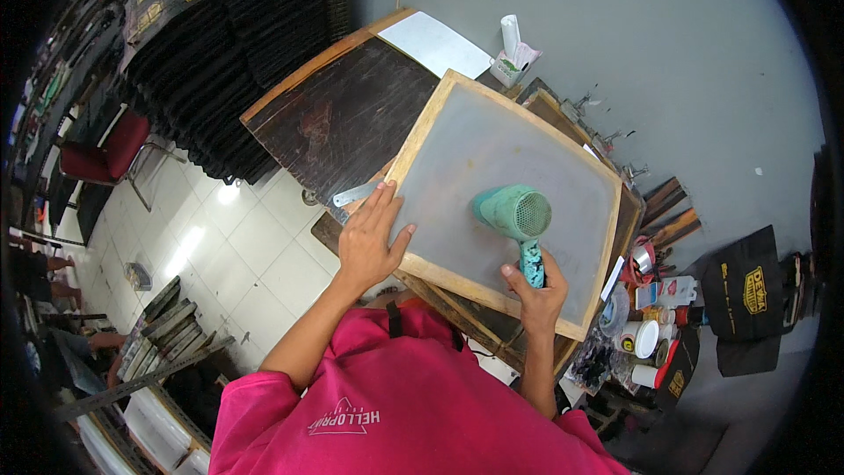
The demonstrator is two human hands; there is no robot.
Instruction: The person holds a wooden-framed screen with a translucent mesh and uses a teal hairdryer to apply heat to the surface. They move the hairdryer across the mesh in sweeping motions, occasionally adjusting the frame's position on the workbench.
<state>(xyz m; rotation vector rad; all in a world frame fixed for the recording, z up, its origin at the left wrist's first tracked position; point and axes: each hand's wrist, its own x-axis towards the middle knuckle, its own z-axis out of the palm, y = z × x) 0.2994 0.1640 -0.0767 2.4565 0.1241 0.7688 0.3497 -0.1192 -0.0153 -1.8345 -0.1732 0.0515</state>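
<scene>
A wood-framed screen-printing screen [440,202] with grey mesh lies tilted across the dark wooden table. My right hand [543,292] is closed around the handle of a teal hair dryer [514,211], held over the mesh. The dryer's round rear grille faces up, and its nozzle end points left. At the screen's left corner, my left hand [371,233] lies with fingers stretched out on the wooden rail and the thumb spread over the mesh. Beside its fingertips sits a flat, pale metal strip [353,194], partly covered by the hand.
The dark tabletop [334,114] extends behind, bearing a white sheet [435,44] and a small tissue box [516,64]. Jars and tubs [637,339] crowd the right side. Stacked black material [237,44], a red chair [110,149] and a metal rack [145,383] stand left.
</scene>
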